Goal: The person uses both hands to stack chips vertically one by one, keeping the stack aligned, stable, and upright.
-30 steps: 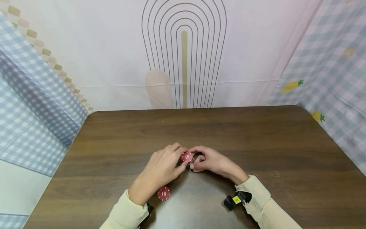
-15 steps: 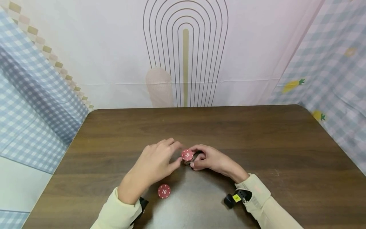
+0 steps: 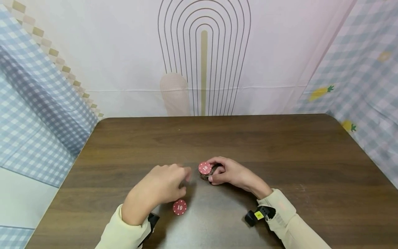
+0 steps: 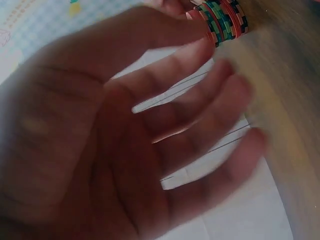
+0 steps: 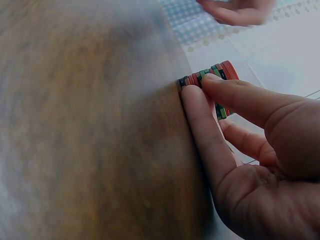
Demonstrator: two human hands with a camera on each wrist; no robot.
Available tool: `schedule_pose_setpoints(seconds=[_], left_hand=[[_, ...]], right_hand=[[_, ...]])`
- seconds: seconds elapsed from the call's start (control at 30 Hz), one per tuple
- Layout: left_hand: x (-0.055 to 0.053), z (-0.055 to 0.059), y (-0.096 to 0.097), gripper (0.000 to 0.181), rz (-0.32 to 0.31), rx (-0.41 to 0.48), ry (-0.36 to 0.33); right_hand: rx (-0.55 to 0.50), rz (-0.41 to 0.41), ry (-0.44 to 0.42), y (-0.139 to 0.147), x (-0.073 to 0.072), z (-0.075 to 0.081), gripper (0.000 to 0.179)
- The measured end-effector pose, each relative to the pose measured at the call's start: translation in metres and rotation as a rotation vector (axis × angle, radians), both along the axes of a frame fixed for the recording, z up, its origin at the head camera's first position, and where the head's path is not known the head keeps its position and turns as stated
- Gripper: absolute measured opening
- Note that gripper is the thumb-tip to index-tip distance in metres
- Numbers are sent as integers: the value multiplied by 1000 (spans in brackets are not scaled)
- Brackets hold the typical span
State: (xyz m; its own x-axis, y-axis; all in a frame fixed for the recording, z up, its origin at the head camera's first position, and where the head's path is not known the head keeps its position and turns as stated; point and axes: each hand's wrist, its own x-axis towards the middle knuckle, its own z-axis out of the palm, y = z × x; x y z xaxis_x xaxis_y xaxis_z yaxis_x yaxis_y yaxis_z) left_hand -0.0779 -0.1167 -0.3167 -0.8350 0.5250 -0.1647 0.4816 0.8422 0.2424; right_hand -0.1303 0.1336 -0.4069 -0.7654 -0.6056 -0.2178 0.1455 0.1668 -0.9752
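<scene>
A short stack of poker chips [image 3: 205,169] stands on the table, topped by a red chip marked 10. In the right wrist view the stack [image 5: 224,75] shows red, green and black edges. My right hand [image 3: 234,174] holds it from the right, thumb at the near side and fingers curled behind. To the left, apart from the stack, my left hand [image 3: 163,185] hovers with loosely bent fingers. Nothing lies in its palm [image 4: 125,135] in the left wrist view. A single red poker chip [image 3: 179,207] marked 10 lies flat just below the left thumb.
The brown wooden table [image 3: 264,138] reaches back to a white patterned cloth [image 3: 124,62]. Blue checked cloths hang at the left [image 3: 40,90] and right [image 3: 357,86]. A black wrist camera [image 3: 250,218] hangs below the right wrist.
My left hand has let go of the stack's top red chip and moved left and nearer, toward the loose chip. The right hand has stayed on the stack.
</scene>
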Motion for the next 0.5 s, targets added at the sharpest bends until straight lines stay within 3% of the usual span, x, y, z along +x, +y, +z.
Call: schedule_pose_setpoints(seconds=[0.17, 0.5], left_hand=[[1, -2, 3, 33, 50, -71, -199], [8, -16, 13, 48, 125, -132, -282]], right_hand=[[-2, 1, 7, 0, 0, 0, 54], [2, -1, -2, 0, 0, 0, 54]])
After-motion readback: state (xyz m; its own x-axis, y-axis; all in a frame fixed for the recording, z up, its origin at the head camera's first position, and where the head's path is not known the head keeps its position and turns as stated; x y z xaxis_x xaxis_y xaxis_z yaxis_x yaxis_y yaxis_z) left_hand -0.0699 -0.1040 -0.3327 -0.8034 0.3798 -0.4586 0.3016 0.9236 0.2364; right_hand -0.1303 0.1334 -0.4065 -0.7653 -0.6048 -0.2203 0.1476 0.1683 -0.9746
